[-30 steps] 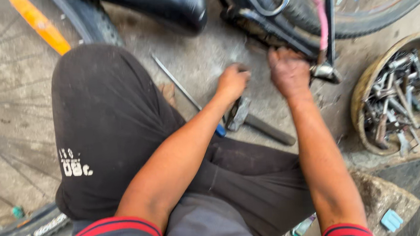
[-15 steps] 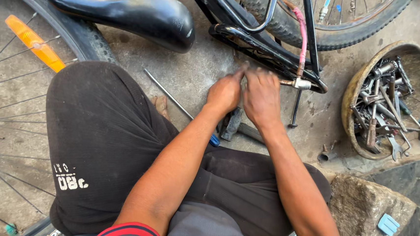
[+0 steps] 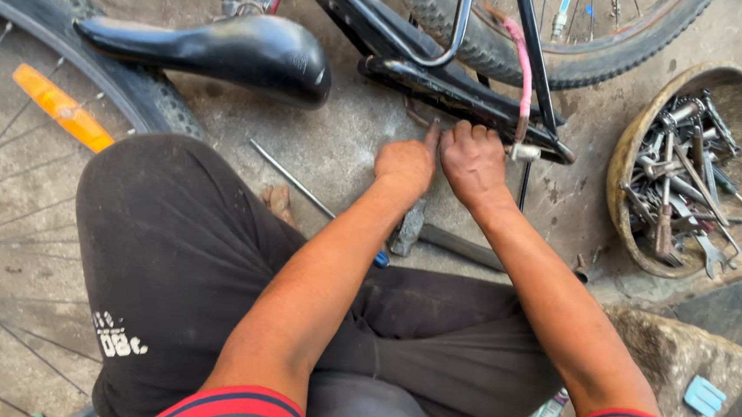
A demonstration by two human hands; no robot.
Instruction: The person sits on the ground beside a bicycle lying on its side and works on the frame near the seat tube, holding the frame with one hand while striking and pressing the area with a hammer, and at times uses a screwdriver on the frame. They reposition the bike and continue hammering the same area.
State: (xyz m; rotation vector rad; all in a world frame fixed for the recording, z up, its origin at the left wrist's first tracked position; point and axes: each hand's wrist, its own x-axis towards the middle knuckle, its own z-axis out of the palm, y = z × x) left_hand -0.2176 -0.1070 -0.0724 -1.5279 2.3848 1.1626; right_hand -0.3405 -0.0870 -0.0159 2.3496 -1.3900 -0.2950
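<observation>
Both hands are side by side and touching, right up against the black bike frame (image 3: 431,78) that lies on the concrete floor (image 3: 331,141). The left hand (image 3: 404,164) is curled with its index finger poking at the frame tube; the right hand (image 3: 472,160) sits knuckles-up, fingers bent onto the same tube. Can't tell if either one is actually pinching anything.

Under the wrists a hammer (image 3: 429,235) lies on the floor. A thin metal rod (image 3: 295,183) lies just left of it. A black saddle (image 3: 221,49) is up top, an orange reflector (image 3: 62,108) sits in the wheel spokes on the left, and a round basket (image 3: 625,173) full of wrenches is off to the right.
</observation>
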